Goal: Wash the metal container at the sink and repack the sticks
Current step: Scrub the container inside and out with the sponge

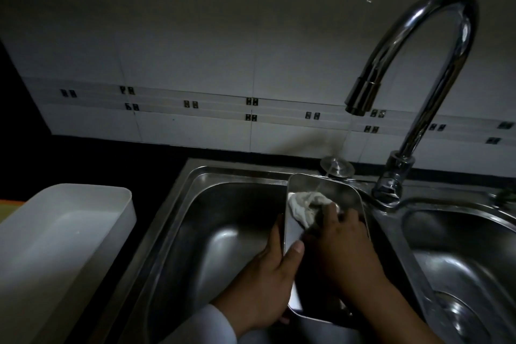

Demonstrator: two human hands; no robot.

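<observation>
While wet, cloth [303, 205] inside container [349, 195]

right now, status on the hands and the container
Left hand grips container rim over the sink. Right hand scrubs inside with cloth. Tap running. Nothing blocking.

Glossy steel sink [223, 232], shiny metal container [335, 190], white cloth [304, 207], matt plastic tub [83, 232]
</observation>
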